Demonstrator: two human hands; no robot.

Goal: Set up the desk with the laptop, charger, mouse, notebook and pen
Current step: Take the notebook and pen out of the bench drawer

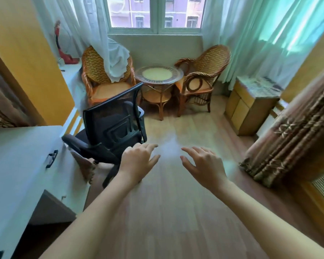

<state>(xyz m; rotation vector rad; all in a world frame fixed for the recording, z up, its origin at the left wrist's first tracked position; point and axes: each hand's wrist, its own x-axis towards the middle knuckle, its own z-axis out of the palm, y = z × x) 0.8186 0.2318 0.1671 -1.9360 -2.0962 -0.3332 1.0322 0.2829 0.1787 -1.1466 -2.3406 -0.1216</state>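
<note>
Plainly, neither grip held anything: your left hand [137, 161] and right hand [204, 165] hovered over the wooden floor [166, 212], fingers spread and loose. Left of your left grip, the white table [17, 165] showed only a bare top and black drawer handle [51, 158], its near end cut off; no laptop, charger, mouse, notebook or pen was visible. Just beyond that grip stood the black mesh office chair [112, 124]. I'd judge the laptop heavy, stiff and smooth, best taken by both side edges, the cable limp, the pen light.
</note>
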